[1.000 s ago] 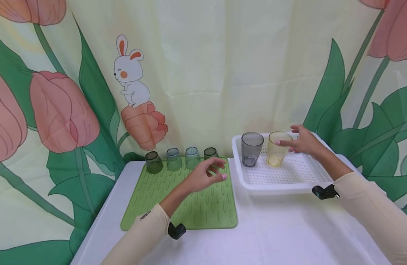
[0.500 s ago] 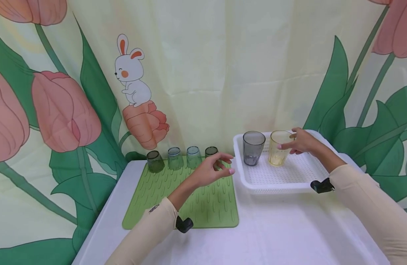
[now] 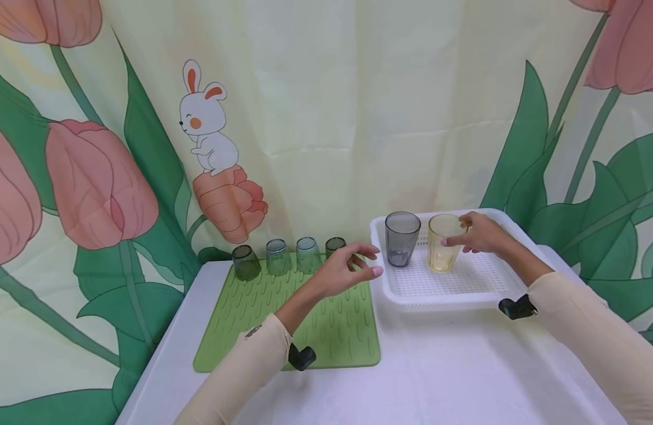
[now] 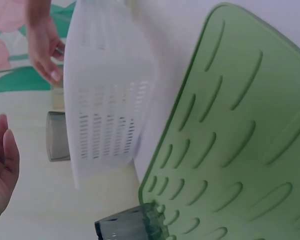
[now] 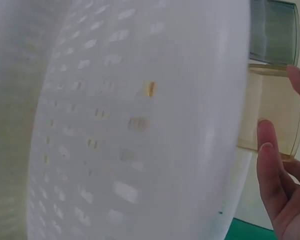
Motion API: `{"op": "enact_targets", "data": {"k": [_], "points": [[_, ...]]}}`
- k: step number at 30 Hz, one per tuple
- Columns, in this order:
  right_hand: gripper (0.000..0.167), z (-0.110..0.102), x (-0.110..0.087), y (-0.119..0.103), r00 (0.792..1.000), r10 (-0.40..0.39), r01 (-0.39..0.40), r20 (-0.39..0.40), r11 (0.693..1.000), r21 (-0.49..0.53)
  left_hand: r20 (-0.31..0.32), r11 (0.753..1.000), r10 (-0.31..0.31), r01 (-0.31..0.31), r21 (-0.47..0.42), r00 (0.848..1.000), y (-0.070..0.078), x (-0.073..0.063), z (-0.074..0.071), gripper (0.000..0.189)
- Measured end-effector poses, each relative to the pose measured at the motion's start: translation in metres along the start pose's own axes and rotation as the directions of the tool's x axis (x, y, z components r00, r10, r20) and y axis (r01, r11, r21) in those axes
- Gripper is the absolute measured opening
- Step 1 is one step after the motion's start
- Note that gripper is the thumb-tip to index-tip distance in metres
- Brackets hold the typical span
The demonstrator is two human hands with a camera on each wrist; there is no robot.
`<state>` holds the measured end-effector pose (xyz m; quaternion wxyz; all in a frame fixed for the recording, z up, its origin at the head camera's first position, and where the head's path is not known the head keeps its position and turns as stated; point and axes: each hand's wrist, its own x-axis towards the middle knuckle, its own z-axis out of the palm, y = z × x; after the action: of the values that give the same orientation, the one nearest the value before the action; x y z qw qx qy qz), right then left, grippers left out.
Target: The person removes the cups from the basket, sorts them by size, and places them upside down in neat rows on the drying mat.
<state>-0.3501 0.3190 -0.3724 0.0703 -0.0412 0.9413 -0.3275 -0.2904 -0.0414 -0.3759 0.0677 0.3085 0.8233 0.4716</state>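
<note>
In the head view my right hand [image 3: 477, 233] holds a clear yellow glass [image 3: 441, 252] near its rim, thumb on the near side and fingers at the far side. This glass stands upright inside a white perforated basket [image 3: 437, 306], just right of a taller-looking smoky grey glass [image 3: 402, 239]. The right wrist view gives the yellow glass [image 5: 270, 107] behind the basket wall, with fingers along it. My left hand [image 3: 344, 271] hovers over the right part of a green drying mat [image 3: 294, 330], near the basket's left rim. Its fingers are loosely bent with nothing between them.
Along the mat's back edge several glasses stand upside down: a dark one [image 3: 246, 264] at left, two bluish ones, one [image 3: 278, 258] beside the other [image 3: 308, 256], and another dark one [image 3: 335, 244] partly behind my left hand. A printed curtain [image 3: 315, 118] hangs behind the white table [image 3: 437, 372].
The right hand's fingers have closed in on the yellow glass, which has shifted slightly toward me. My left hand has drifted right, toward the basket.
</note>
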Motion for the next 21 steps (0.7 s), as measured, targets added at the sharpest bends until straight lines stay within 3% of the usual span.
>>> {"op": "enact_targets", "data": {"k": [7,13,21], "points": [[0.103,0.009,-0.02,-0.001,0.999,-0.049,0.05,-0.01,0.997,0.062,0.002,1.0,0.001,-0.001,-0.008,1.0,0.004,0.007,0.004,0.046],[0.102,0.014,-0.039,-0.009,0.995,-0.093,0.094,-0.032,0.994,0.054,-0.005,1.0,0.028,-0.027,0.011,1.0,0.01,0.012,0.008,0.048],[0.092,0.005,-0.071,-0.028,0.979,-0.17,0.183,-0.113,0.976,0.12,-0.028,0.997,0.078,-0.078,-0.015,0.997,0.021,0.018,0.011,0.054]]}}
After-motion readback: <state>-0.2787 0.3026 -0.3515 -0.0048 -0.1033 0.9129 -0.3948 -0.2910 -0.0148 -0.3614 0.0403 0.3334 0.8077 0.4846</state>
